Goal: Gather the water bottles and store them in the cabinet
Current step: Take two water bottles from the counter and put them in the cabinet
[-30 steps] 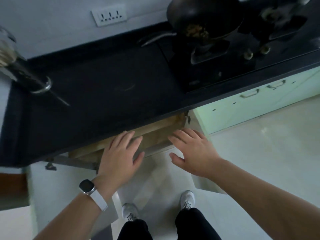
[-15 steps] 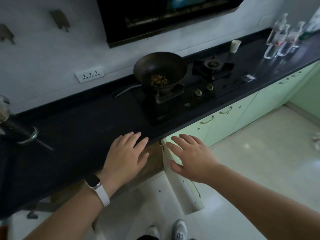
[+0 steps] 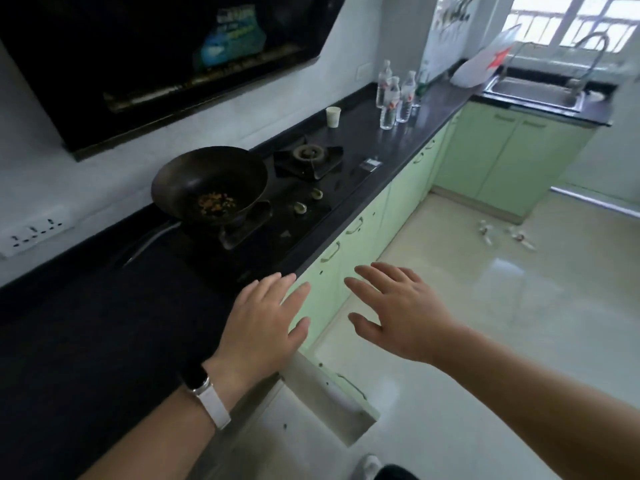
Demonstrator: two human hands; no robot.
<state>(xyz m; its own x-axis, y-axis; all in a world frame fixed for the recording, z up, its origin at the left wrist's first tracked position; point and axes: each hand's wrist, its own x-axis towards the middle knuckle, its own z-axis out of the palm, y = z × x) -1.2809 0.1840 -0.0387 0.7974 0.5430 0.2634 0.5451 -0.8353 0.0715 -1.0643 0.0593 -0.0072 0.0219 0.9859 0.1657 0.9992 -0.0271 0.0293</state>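
Dark counter [image 3: 398,147] runs along the wall past a wok [image 3: 207,188] and a burner [image 3: 308,154] toward the far corner, where the water bottles [image 3: 394,98] stand clustered upright, just beyond a small cup [image 3: 333,116]. Both hands hold nothing: the left hand [image 3: 266,323] hovers over the counter's front edge, the right hand [image 3: 398,313] beside it off the edge, fingers spread. A cabinet door [image 3: 332,396] hangs open below the near edge. The bottles look full and thin-walled, so probably fairly heavy, smooth and squeezable; a grip round the mid-body should hold best
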